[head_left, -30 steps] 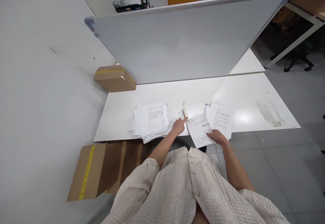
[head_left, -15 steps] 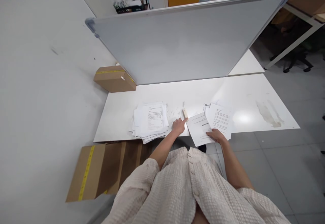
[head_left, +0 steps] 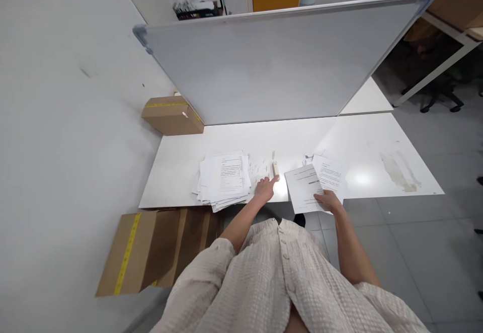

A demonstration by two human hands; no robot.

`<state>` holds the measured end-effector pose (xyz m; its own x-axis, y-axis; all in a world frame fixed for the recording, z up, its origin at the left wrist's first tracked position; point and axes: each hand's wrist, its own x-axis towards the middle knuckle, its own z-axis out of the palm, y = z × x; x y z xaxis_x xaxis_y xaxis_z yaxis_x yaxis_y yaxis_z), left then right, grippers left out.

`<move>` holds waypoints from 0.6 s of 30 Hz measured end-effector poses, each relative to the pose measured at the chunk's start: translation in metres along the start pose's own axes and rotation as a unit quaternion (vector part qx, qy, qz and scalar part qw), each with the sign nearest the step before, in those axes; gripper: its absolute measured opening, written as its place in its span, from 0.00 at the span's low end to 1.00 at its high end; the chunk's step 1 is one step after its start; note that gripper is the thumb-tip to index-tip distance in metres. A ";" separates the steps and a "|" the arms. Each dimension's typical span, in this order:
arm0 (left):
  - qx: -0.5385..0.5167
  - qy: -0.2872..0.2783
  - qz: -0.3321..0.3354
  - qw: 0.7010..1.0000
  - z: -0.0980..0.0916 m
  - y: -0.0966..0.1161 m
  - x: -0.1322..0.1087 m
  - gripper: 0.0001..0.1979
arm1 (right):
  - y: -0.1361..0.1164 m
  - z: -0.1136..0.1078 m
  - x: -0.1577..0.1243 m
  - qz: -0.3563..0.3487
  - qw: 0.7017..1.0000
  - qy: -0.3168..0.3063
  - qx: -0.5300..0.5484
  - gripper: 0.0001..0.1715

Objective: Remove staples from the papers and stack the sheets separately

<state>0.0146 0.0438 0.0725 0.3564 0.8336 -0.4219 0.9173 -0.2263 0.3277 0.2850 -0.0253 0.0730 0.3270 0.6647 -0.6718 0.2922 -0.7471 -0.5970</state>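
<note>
My left hand point(head_left: 265, 190) rests near the desk's front edge, one digit stretched out to the near end of a small beige block, perhaps a stapler point(head_left: 275, 168). Its other fingers are loosely bent, and I see nothing gripped in them. Between the fingers of my right hand point(head_left: 329, 201) is the lower right part of a printed sheet of paper point(head_left: 304, 188); whether more sheets lie under it I cannot tell. That sheet partly covers a pile of printed papers point(head_left: 332, 173) on the desk. Left of my left hand lies a thicker, uneven paper stack point(head_left: 228, 177).
A large whiteboard point(head_left: 249, 71) stands across the back of the white desk point(head_left: 377, 147). One cardboard box point(head_left: 175, 119) sits at the desk's left corner. An open carton point(head_left: 124, 252) stands below the desk at left, beside the wall.
My right hand has drawn the held sheet to the right, away from the beige block and further over the right pile. My left hand has stayed nearly in place.
</note>
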 end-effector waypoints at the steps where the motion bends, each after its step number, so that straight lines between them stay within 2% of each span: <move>1: 0.000 0.011 0.005 1.000 0.001 -0.002 -0.005 0.34 | 0.001 -0.007 0.001 0.003 1.000 0.016 -0.001 0.10; 5: -0.018 0.094 0.046 0.994 0.008 -0.019 -0.035 0.27 | 0.004 -0.034 0.007 0.019 0.998 0.065 -0.002 0.14; 8: -0.049 0.166 0.064 0.983 0.012 -0.044 -0.059 0.21 | 0.004 -0.050 0.013 0.029 0.994 0.098 -0.023 0.19; 10: -0.059 0.222 0.044 0.972 0.011 -0.065 -0.071 0.19 | 0.002 -0.059 0.016 0.041 0.989 0.131 -0.054 0.25; 12: -0.054 0.271 -0.004 0.961 0.008 -0.086 -0.080 0.17 | -0.002 -0.063 0.017 0.046 0.979 0.173 -0.093 0.33; 15: -0.031 0.309 -0.080 0.947 0.004 -0.111 -0.084 0.20 | -0.010 -0.059 0.014 0.020 0.964 0.225 -0.138 0.40; 18: -0.008 0.313 -0.117 0.942 0.004 -0.124 -0.083 0.25 | -0.022 -0.035 0.007 -0.040 0.961 0.220 -0.163 0.36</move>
<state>-0.1283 0.0010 0.0635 -0.0347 0.9948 0.0955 0.9533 0.0043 0.3022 0.3125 -0.0040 0.0971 0.6197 0.7094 -0.3357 0.5745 -0.7015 -0.4217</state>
